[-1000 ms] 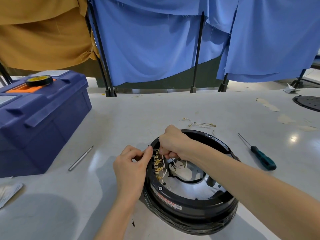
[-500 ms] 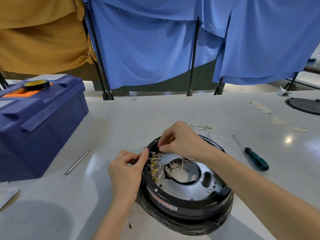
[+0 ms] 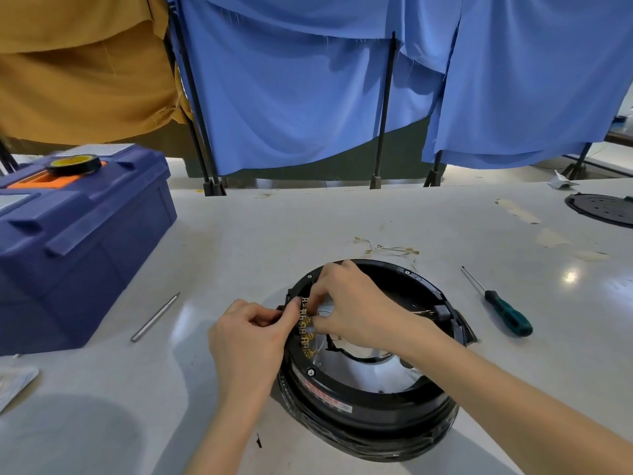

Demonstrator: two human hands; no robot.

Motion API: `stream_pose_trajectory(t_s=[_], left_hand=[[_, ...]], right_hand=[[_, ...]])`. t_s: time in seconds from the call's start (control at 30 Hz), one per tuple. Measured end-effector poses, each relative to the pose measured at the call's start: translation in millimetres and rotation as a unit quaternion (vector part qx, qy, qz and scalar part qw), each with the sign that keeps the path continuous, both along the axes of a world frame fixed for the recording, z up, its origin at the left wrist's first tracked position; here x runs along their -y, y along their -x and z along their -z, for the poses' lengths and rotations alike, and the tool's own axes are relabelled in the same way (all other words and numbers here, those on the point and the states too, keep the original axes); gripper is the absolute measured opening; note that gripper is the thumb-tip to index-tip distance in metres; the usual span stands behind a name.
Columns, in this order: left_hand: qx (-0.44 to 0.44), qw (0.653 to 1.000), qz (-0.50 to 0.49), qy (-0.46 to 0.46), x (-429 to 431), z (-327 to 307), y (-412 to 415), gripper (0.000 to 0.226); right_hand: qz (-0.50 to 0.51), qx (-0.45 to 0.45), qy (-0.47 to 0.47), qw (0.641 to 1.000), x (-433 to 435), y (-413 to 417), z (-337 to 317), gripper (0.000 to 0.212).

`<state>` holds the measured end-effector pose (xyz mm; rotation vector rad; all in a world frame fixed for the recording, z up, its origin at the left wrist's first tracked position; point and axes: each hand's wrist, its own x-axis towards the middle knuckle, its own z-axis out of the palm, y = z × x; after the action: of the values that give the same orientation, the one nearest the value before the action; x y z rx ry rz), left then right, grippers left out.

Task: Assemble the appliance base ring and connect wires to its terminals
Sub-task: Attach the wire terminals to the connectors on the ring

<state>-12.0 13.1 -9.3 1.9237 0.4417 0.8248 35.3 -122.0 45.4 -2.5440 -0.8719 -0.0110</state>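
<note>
Base ring (image 3: pixel 370 416) is looking assembled, wiring unfinished: at nine o'clock my left hand (image 3: pixel 250 334) is pinching its rim, right hand (image 3: pixel 356 310) pinching a wire (image 3: pixel 321 312) at terminals (image 3: pixel 303 332).

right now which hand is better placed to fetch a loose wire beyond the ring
Probably the right hand: it's nearest the loose wires; the left hand pinches the base ring.

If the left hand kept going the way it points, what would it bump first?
Likely the terminals on the ring; the left hand has its thumb at the rim beside them. The right hand, pinching a wire, lies just beyond.
</note>
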Motion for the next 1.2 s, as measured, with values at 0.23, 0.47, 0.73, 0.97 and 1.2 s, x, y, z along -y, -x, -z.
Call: stream_pose_trajectory(t_s=[0.23, 0.47, 0.73, 0.97, 1.2], left_hand=[[0.014, 1.000, 0.014, -0.006, 0.0, 2.1, -1.1, 0.029], [0.024, 0.999, 0.025, -0.001, -0.3, 2.7, -1.2, 0.030], [0.030, 0.999, 0.023, -0.015, -0.8, 2.9, -1.1, 0.032], [0.035, 0.999, 0.018, -0.019, -0.3, 2.8, -1.5, 0.033], [0.036, 0.999, 0.018, -0.027, -1.3, 3.8, -1.5, 0.035]], right_hand=[[-0.017, 0.009, 0.018, 1.000, 0.6, -0.5, -0.2, 0.011], [-0.033, 0.014, 0.021, 0.999, 1.5, -4.1, -0.1, 0.007], [-0.035, 0.023, 0.010, 0.999, 0.8, -4.4, 3.9, 0.008], [-0.042, 0.029, 0.024, 0.998, 1.8, -6.2, 2.8, 0.009], [-0.036, 0.029, 0.050, 0.998, 0.5, -6.9, -2.5, 0.010]])
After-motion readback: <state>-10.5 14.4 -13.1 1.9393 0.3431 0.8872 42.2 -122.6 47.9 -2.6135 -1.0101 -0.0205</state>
